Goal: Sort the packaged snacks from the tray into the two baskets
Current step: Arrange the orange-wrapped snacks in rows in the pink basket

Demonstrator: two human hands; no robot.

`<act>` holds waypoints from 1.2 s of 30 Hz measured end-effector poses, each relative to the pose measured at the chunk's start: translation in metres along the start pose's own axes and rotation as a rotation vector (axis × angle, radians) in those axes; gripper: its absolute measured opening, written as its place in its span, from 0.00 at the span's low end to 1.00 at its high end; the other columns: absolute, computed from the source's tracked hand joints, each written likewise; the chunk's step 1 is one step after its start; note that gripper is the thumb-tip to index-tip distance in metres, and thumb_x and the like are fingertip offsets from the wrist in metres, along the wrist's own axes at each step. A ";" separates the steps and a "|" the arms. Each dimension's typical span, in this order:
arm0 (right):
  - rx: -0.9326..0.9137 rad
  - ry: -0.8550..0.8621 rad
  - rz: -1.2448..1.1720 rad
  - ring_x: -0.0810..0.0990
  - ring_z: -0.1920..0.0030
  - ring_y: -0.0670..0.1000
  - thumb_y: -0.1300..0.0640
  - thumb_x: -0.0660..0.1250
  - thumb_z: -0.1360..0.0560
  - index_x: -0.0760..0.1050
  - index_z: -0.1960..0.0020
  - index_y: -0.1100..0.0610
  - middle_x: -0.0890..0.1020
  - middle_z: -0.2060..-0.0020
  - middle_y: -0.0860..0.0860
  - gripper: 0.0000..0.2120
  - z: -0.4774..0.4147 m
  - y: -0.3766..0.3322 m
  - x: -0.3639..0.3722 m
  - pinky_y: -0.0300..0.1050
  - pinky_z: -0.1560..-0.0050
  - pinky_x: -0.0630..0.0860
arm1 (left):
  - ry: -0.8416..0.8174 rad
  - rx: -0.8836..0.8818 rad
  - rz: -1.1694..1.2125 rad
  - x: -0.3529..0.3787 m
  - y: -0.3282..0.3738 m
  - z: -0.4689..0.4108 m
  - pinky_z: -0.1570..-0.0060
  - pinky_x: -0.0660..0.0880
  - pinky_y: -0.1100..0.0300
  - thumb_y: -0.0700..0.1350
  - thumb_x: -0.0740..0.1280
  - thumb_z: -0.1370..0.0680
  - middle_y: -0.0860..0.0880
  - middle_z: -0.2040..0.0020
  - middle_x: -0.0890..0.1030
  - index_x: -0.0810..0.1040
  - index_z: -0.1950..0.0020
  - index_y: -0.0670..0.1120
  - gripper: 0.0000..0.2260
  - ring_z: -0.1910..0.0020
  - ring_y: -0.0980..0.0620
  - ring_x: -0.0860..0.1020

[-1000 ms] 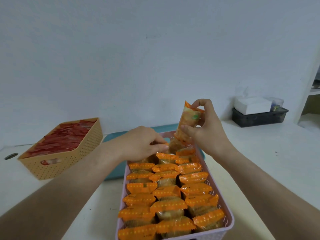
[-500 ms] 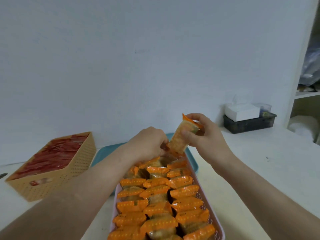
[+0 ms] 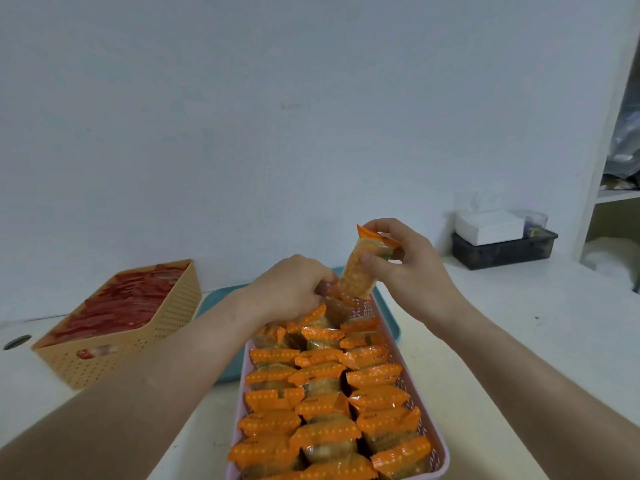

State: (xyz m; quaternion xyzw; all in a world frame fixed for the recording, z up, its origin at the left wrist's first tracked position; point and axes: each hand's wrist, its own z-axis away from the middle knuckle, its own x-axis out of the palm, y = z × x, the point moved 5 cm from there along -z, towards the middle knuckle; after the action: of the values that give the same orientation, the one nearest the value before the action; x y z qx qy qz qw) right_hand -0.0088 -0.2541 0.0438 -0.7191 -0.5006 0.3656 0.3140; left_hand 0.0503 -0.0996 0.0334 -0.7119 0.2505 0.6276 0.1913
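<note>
Lifted a bit since earlier: orange snack packet (image 3: 360,271) pinched upright in right hand (image 3: 408,271) fingers above pink basket (image 3: 438,441) far end. Left hand (image 3: 287,292) fingers curled among packed rows there, grip hidden. Risk: snagging neighbours, toppling row.

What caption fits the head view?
Right hand lowers an orange snack into the full pink basket while left hand parts packets.

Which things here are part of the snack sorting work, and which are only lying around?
Part of the job:
- orange snack pack, held by the right hand
- left hand
- pink basket
- tan basket
- teal tray

Lying about:
- tissue box
- dark box
- shelf
</note>
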 end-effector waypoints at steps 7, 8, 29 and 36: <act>0.004 -0.031 0.050 0.80 0.53 0.45 0.63 0.66 0.27 0.77 0.45 0.50 0.82 0.54 0.46 0.13 -0.003 0.005 0.003 0.43 0.51 0.78 | 0.128 -0.016 0.104 -0.005 -0.007 0.011 0.52 0.75 0.61 0.47 0.69 0.24 0.57 0.54 0.85 0.85 0.49 0.54 0.06 0.56 0.61 0.79; 0.002 -0.036 0.071 0.80 0.52 0.46 0.62 0.66 0.27 0.76 0.44 0.50 0.82 0.53 0.46 0.13 -0.004 0.007 0.004 0.44 0.50 0.78 | 0.177 -0.043 0.140 -0.008 -0.011 0.017 0.52 0.75 0.62 0.47 0.69 0.23 0.57 0.55 0.84 0.85 0.50 0.53 0.06 0.56 0.61 0.79; -0.069 -0.650 1.067 0.65 0.36 0.52 0.51 0.53 0.22 0.69 0.32 0.38 0.74 0.45 0.48 0.21 -0.003 0.022 0.058 0.57 0.41 0.64 | 0.441 -0.200 0.310 -0.019 -0.043 0.084 0.62 0.75 0.70 0.42 0.70 0.27 0.57 0.64 0.83 0.81 0.57 0.51 0.04 0.63 0.63 0.80; -0.128 -0.560 0.855 0.70 0.40 0.49 0.48 0.64 0.26 0.74 0.37 0.40 0.75 0.44 0.44 0.17 -0.009 -0.004 0.061 0.55 0.41 0.67 | 0.352 -0.196 0.335 -0.008 -0.045 0.077 0.60 0.77 0.66 0.43 0.71 0.27 0.57 0.62 0.82 0.81 0.58 0.53 0.04 0.62 0.62 0.80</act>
State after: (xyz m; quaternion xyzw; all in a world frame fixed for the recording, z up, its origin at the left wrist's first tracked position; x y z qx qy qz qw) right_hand 0.0104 -0.1959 0.0392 -0.7519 -0.2480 0.6085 -0.0545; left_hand 0.0155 -0.0173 0.0284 -0.7738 0.3323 0.5383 -0.0315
